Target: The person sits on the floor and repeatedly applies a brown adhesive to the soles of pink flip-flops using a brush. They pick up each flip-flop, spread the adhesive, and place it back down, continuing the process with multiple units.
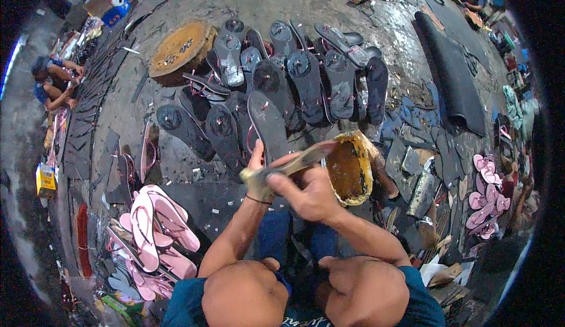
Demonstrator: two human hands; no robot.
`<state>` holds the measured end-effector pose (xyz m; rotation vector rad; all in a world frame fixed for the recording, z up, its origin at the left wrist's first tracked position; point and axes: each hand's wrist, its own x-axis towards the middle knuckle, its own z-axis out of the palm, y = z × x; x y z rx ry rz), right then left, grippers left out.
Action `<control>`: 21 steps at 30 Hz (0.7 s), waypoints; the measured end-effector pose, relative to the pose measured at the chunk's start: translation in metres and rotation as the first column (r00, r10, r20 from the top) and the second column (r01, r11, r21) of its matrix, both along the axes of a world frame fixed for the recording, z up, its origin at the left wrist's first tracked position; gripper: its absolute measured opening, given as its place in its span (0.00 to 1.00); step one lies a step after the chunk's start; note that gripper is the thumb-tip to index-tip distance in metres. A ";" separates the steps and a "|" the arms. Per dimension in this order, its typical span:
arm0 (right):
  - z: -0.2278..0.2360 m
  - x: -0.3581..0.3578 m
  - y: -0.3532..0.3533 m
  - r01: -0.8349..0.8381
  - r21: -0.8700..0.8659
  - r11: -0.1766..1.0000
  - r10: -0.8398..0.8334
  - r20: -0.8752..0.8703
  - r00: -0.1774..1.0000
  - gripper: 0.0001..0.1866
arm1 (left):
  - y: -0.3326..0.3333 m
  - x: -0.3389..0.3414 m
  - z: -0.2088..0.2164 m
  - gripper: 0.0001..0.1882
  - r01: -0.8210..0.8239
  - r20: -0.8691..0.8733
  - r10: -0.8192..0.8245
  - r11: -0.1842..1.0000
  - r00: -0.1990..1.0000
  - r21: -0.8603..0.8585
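My left hand [256,161] is closed on a flip-flop with a dark sole [268,121], its thumb along the near edge. Crossing in front of it is a flat, brush-like tool [294,163] with a yellowish, crusted end, gripped in my right hand [311,196]. The tool covers part of my left fingers. Just beyond my right hand stands an open container [366,174] with a thick yellow crusted rim and brown, glue-like stuff inside. Several dark-soled flip-flops [306,86] lie bottom up on the floor ahead, some with dark wet-looking patches at one end.
Pink flip-flops [144,227] are piled by my left knee, with more pink ones [488,194] at far right. A round wooden block [181,49] lies behind the dark soles. Rolled black sheet [442,74] and scraps [421,192] lie right. Another person [56,83] sits far left.
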<state>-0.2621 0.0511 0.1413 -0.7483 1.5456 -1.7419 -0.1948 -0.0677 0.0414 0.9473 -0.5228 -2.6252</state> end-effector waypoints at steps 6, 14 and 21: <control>-0.018 -0.054 0.055 0.382 0.092 0.920 -0.381 -0.025 0.924 0.10 | -0.064 -0.093 0.023 0.21 0.103 -0.274 -0.121 0.992 0.954 -0.080; -0.044 -0.035 0.080 0.355 0.260 0.898 -0.399 0.140 0.906 0.10 | -0.154 -0.137 -0.011 0.20 -0.334 -0.106 0.317 0.901 0.943 -0.278; -0.067 -0.034 0.080 0.325 0.267 0.907 -0.365 0.115 0.924 0.12 | -0.199 0.093 -0.048 0.20 0.280 0.338 0.634 0.193 0.696 -0.940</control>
